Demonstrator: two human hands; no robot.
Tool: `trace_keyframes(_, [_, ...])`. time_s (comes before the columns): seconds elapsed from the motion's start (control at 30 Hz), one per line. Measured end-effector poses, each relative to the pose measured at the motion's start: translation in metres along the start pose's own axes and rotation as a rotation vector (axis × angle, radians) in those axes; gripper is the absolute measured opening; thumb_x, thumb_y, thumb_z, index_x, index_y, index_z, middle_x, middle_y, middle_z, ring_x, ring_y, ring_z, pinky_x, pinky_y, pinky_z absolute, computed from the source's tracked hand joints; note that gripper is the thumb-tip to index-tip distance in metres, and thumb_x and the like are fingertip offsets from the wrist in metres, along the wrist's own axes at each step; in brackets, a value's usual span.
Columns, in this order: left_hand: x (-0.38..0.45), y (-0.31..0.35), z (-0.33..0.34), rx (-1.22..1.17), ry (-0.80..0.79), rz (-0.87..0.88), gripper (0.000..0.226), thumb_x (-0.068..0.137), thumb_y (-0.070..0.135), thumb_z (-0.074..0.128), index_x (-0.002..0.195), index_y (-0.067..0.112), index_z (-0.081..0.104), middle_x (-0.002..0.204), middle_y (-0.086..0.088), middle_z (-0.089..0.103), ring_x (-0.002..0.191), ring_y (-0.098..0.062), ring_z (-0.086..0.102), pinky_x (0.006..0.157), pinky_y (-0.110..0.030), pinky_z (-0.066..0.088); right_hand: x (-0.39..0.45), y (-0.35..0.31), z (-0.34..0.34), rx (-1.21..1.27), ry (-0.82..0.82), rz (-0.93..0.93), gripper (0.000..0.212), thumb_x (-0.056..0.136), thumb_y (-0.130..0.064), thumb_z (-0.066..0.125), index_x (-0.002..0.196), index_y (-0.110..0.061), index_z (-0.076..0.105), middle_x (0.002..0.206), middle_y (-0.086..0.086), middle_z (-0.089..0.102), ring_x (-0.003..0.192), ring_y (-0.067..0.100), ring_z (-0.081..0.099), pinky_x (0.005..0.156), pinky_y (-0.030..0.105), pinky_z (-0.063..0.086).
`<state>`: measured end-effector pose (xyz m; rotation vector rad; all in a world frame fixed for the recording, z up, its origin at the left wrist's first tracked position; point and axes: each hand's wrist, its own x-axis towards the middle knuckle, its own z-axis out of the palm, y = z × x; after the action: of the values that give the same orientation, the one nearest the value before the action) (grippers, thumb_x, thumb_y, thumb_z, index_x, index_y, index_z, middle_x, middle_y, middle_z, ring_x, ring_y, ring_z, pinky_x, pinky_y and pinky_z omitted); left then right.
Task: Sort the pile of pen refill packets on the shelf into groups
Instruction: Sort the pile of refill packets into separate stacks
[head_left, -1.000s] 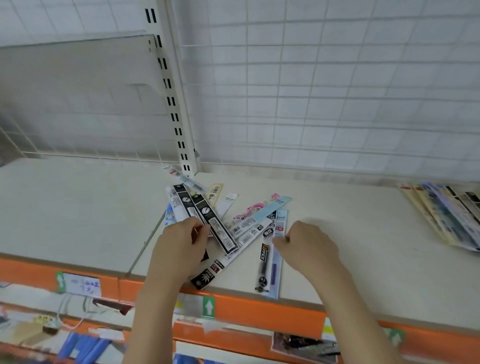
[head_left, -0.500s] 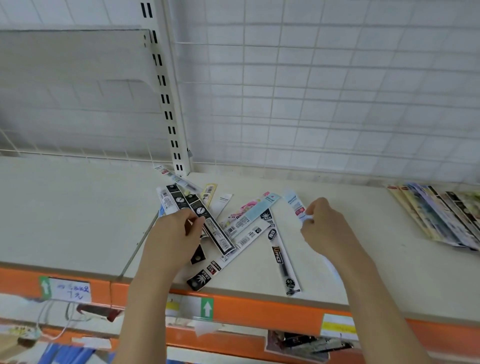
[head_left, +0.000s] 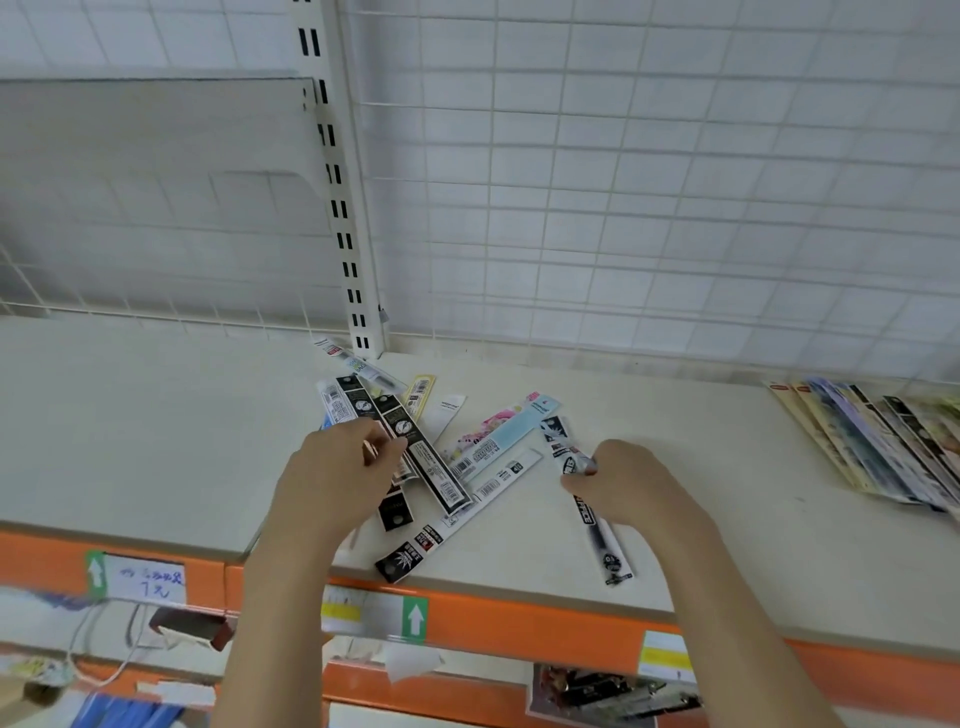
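A loose pile of pen refill packets (head_left: 457, 457) lies fanned on the cream shelf (head_left: 156, 441), just in front of the slotted upright. My left hand (head_left: 332, 483) rests on the pile's left side, thumb and fingers pinched on the long black packets (head_left: 415, 447) there. My right hand (head_left: 639, 488) sits to the right of the pile, its fingers closed on a black-and-white refill packet (head_left: 592, 525) that lies lengthwise toward the shelf's front edge. A pink and light-blue packet (head_left: 509, 426) lies between the two hands.
A neat row of several packets (head_left: 883, 447) lies at the shelf's far right. A white wire grid (head_left: 623, 208) backs the shelf. An orange front rail (head_left: 519, 618) carries price labels. Lower shelves with more goods show below.
My right hand has come down from holding up a white-and-blue packet, which is now out of sight, and closed on the black-and-white packet. The left hand has stayed on the pile.
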<state>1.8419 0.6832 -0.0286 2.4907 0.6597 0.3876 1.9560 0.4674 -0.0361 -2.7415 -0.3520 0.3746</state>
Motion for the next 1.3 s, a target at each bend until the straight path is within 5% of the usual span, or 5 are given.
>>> trace_keyframes(0.17, [-0.005, 0.023, 0.005, 0.006, -0.213, -0.014, 0.021, 0.088, 0.044, 0.056, 0.089, 0.024, 0.061, 0.078, 0.006, 0.059, 0.064, -0.010, 0.055, 0.062, -0.025, 0.046, 0.003, 0.018, -0.006, 0.027, 0.082, 0.057, 0.040, 0.095, -0.025, 0.044, 0.059, -0.015, 0.030, 0.061, 0.000, 0.034, 0.066, 0.024, 0.042, 0.053, 0.029, 0.029])
trace_keyframes(0.3, [-0.011, 0.050, 0.027, 0.095, -0.306, 0.053, 0.029, 0.085, 0.044, 0.059, 0.100, 0.019, 0.061, 0.101, 0.000, 0.061, 0.094, -0.020, 0.059, 0.083, -0.031, 0.049, 0.002, 0.032, -0.013, 0.138, 0.158, 0.104, 0.031, 0.096, -0.026, 0.044, 0.069, -0.011, 0.039, 0.072, 0.005, 0.049, 0.081, 0.028, 0.048, 0.070, 0.030, 0.035])
trace_keyframes(0.57, [-0.011, 0.071, 0.056, 0.347, -0.222, 0.036, 0.032, 0.092, 0.030, 0.050, 0.118, 0.012, 0.058, 0.117, -0.007, 0.061, 0.110, -0.027, 0.058, 0.084, -0.036, 0.049, -0.010, 0.048, -0.007, 0.245, 0.216, 0.124, 0.021, 0.096, -0.031, 0.044, 0.096, -0.011, 0.049, 0.097, 0.012, 0.066, 0.088, 0.031, 0.061, 0.074, 0.037, 0.047])
trace_keyframes(1.03, [-0.025, 0.100, 0.018, -0.450, 0.141, 0.248, 0.014, 0.088, 0.030, 0.061, 0.088, 0.023, 0.073, 0.043, 0.008, 0.048, 0.042, -0.007, 0.046, 0.052, -0.022, 0.037, -0.019, 0.041, -0.009, 0.280, 0.272, 0.097, 0.022, 0.092, -0.033, 0.049, 0.103, -0.014, 0.055, 0.095, 0.008, 0.066, 0.086, 0.029, 0.061, 0.073, 0.036, 0.048])
trace_keyframes(1.3, [-0.029, 0.100, 0.007, -0.713, 0.090, 0.263, 0.018, 0.091, 0.018, 0.059, 0.085, 0.034, 0.063, 0.070, 0.010, 0.070, 0.036, -0.005, 0.055, 0.048, -0.020, 0.050, -0.024, 0.036, -0.010, 0.297, 0.269, 0.074, 0.021, 0.093, -0.033, 0.047, 0.104, -0.017, 0.054, 0.095, 0.006, 0.066, 0.086, 0.028, 0.061, 0.074, 0.036, 0.049])
